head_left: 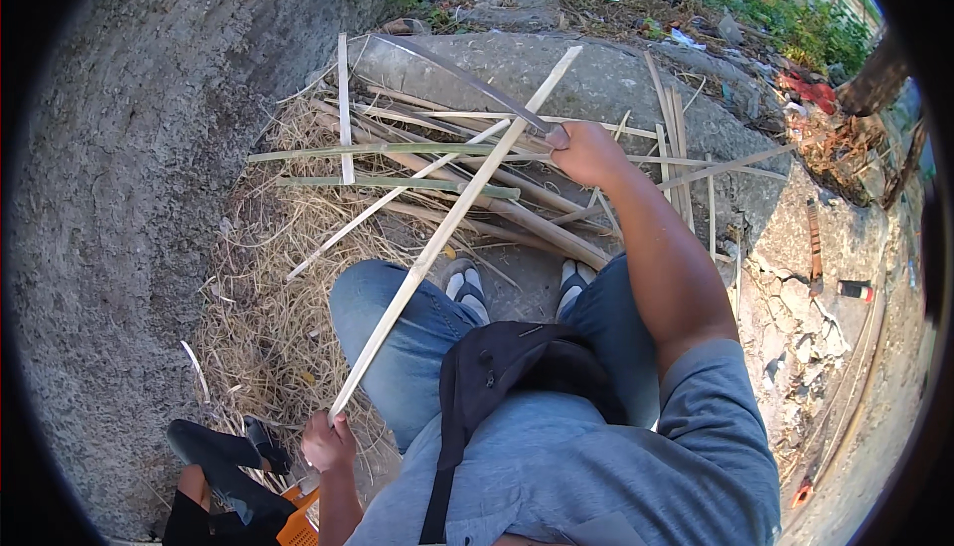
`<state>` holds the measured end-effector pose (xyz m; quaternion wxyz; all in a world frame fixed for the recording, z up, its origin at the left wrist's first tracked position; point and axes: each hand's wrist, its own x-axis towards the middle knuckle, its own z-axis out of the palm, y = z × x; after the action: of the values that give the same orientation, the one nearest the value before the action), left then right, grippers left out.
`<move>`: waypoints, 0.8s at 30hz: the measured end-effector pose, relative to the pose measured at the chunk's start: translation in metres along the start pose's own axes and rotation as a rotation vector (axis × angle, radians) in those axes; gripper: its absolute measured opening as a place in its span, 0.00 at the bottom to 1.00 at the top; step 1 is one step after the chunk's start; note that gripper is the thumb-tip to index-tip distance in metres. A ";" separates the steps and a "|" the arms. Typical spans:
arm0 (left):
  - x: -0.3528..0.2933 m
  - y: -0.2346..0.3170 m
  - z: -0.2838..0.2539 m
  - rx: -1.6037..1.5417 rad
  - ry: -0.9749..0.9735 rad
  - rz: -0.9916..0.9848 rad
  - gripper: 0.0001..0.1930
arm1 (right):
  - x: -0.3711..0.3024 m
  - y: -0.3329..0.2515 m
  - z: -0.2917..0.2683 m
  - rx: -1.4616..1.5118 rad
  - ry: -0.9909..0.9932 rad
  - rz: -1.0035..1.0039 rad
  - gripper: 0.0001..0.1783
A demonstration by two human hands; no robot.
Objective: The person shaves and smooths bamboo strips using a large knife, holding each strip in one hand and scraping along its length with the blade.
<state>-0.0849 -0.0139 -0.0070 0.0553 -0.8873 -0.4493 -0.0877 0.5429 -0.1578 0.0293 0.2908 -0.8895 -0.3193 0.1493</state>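
One long pale strip (pixel 427 260) is pinched at its near end between the thumb and curled fingers of your left hand (pixel 328 442), low by your left side. Your right hand (pixel 586 154), arm stretched forward, is closed around the grip of a long-bladed knife (pixel 457 76), its tip pointing away to your left. The strip slants up over your left thigh and crosses the blade close to your right fist; you cannot tell from this angle whether the two touch.

Just beyond your knees lies a loose pile of sticks (pixel 537 223), with two greenish strips (pixel 373 152) across its left part and more pale ones at odd angles. Your sandalled feet (pixel 467 288) stand at its near edge, and a black bag (pixel 512 362) sits at your waist. Dry shavings (pixel 268 308) spread over the ground to your left, beside a rough grey wall (pixel 129 198). Behind the pile rises a broad stone (pixel 586 64). At lower left, another person's dark-clad leg (pixel 214 452) shows near an orange plastic object (pixel 300 524).
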 end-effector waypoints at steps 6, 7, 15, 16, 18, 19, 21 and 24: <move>0.001 0.000 -0.008 -0.024 -0.037 0.010 0.22 | -0.022 -0.021 -0.003 -0.088 0.005 -0.148 0.14; 0.002 0.000 -0.008 -0.025 -0.037 0.012 0.22 | -0.027 -0.026 -0.001 -0.103 -0.012 -0.226 0.13; 0.008 -0.001 -0.013 -0.084 -0.094 -0.008 0.20 | -0.041 -0.053 0.010 -0.285 -0.167 -0.498 0.10; 0.004 -0.004 -0.011 -0.080 -0.095 -0.016 0.20 | -0.036 -0.049 0.007 -0.240 -0.147 -0.477 0.10; 0.003 -0.002 -0.003 -0.103 -0.061 -0.015 0.20 | -0.023 -0.040 -0.001 -0.209 -0.151 -0.389 0.10; 0.003 -0.001 -0.002 -0.109 -0.055 -0.016 0.20 | -0.016 -0.032 -0.001 -0.119 -0.070 -0.283 0.11; 0.006 0.001 -0.002 -0.157 -0.072 -0.037 0.21 | -0.004 -0.014 0.004 0.025 0.100 -0.175 0.13; 0.009 0.006 -0.011 -0.203 -0.060 -0.041 0.23 | -0.008 -0.010 0.009 0.079 0.072 -0.127 0.13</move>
<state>-0.0755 -0.0120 0.0053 -0.0501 -0.8812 -0.4578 -0.1071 0.5279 -0.1529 0.0296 0.3460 -0.8600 -0.3583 0.1111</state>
